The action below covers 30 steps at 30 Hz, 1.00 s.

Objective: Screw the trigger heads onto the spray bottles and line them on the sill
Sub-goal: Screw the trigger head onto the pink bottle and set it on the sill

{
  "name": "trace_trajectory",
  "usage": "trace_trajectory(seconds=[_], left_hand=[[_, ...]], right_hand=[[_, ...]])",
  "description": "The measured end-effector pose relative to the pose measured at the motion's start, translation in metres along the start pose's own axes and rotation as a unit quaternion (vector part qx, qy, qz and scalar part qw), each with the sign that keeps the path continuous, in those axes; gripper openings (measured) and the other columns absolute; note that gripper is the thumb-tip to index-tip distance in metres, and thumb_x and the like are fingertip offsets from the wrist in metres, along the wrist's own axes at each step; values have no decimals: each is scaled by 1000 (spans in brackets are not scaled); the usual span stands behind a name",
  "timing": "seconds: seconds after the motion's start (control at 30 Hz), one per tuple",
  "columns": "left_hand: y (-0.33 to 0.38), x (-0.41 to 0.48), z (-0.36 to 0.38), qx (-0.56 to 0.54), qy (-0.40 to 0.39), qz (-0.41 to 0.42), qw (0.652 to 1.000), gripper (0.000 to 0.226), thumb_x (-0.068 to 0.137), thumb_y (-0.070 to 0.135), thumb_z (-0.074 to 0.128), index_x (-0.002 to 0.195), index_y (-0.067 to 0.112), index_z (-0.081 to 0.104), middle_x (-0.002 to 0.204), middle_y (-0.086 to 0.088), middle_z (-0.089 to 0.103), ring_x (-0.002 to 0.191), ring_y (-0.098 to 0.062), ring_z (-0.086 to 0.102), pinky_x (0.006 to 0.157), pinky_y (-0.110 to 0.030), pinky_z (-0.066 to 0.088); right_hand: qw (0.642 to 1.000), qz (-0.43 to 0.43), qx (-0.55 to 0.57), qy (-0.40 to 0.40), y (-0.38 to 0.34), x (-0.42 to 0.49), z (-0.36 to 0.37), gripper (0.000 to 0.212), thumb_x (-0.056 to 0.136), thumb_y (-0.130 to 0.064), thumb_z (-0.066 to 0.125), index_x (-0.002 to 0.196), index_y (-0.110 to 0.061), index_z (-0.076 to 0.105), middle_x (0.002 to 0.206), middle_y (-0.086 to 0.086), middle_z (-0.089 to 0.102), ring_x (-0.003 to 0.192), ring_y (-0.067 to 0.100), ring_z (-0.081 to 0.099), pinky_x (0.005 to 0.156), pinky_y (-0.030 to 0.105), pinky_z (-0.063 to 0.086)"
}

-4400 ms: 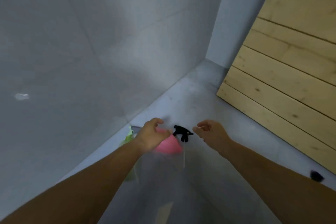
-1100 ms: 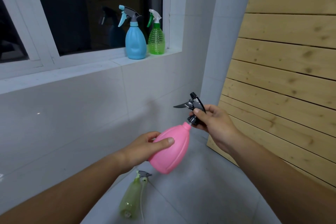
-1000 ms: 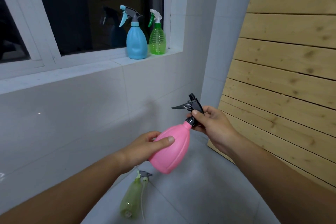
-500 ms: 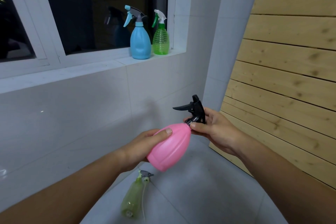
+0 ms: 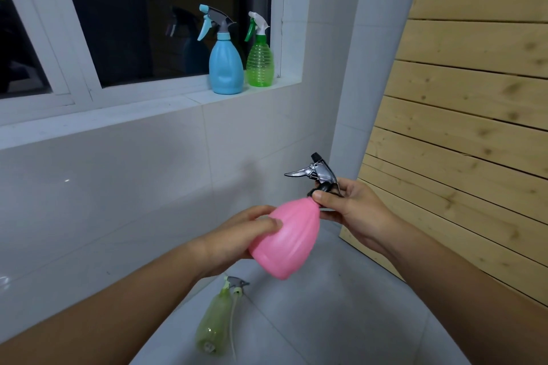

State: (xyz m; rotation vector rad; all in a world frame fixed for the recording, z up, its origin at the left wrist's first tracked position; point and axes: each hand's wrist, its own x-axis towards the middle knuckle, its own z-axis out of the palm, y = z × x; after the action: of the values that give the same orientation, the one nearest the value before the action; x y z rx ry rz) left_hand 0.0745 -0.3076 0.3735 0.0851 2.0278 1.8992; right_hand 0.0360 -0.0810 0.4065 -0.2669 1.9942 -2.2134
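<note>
While your left hand [image 5: 237, 238] grasps the pink bottle [image 5: 286, 238] tilted in the air, your right hand [image 5: 353, 210] pinches the collar of the black trigger head [image 5: 318, 175] at its neck. On the sill [image 5: 166, 104] stand a blue bottle [image 5: 226, 65] and a green bottle [image 5: 260, 64], close together. A pale green bottle [image 5: 215, 320] lies on the floor.

Nothing legible anywhere — no label, brand, number or sign. Plain pink bottle [image 5: 286, 238] and black trigger head [image 5: 317, 175], both unmarked. Same for the blue bottle [image 5: 226, 67] and green bottle [image 5: 260, 64] on the sill [image 5: 148, 111] — bare plastic. Pale green bottle [image 5: 215, 324] on the floor too blurred to tell.
</note>
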Motion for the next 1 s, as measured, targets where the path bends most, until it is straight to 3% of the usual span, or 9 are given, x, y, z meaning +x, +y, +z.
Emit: trace_trajectory(seconds=[0.17,0.3,0.37,0.43,0.5,0.6,0.73,0.87,1.0], left_hand=[[4,-3,8,72,-9,17,997,68,61,50,82,120,18,69,119,-15,75,96,-22,73,93,-47,58],[0,-1,9,51,4,2,999,81,52,46,92,120,31,53,116,-10,70,86,-20,78,63,-33,61],[-3,-1,11,64,-6,-6,998,87,47,49,94,118,33,47,114,-9,69,80,-16,77,58,-28,58],[-4,1,12,68,-10,-7,998,88,50,57,91,124,31,49,120,-9,68,91,-20,77,64,-31,60],[-3,4,12,24,-14,-20,999,74,68,63,77,129,26,57,122,-10,72,101,-26,75,76,-39,61],[-2,4,11,12,-3,-27,1000,54,71,52,70,118,26,69,108,-5,77,97,-25,74,81,-44,59],[0,2,15,64,11,-12,998,73,56,58,87,118,24,70,111,-6,78,98,-25,77,87,-46,61],[0,1,18,63,39,-1,997,79,49,57,92,115,26,62,111,-7,75,95,-26,77,80,-45,63],[-3,-1,21,73,20,-6,997,79,58,74,78,115,23,58,104,-2,74,89,-20,75,76,-40,61]], right_hand=[[1000,15,21,13,5,2,4,8,84,-4,71,92,-5,69,83,5,74,75,13,72,67,25,58],[999,10,28,17,6,4,7,8,82,-5,73,89,-5,69,81,5,75,75,14,73,67,25,58],[1000,12,22,14,8,3,9,5,82,-6,74,85,-9,70,81,5,76,76,14,73,68,25,58],[1000,14,21,11,9,3,9,5,83,-7,73,84,-11,70,80,3,76,75,14,72,69,24,58],[1000,12,24,11,8,3,9,4,84,-7,72,86,-10,70,79,2,75,74,13,72,69,24,57],[1000,8,21,13,7,1,11,6,84,-7,72,89,-9,70,79,1,74,74,12,71,68,24,57],[1000,8,20,7,8,-1,15,7,84,-7,72,91,-8,69,74,-2,74,73,13,71,69,25,58],[1000,7,22,1,8,-2,17,5,85,-8,71,89,-10,68,73,-3,73,71,12,70,67,25,57],[1000,15,19,-4,9,-2,17,8,85,-10,71,92,-8,68,73,-2,74,71,13,71,65,24,57]])
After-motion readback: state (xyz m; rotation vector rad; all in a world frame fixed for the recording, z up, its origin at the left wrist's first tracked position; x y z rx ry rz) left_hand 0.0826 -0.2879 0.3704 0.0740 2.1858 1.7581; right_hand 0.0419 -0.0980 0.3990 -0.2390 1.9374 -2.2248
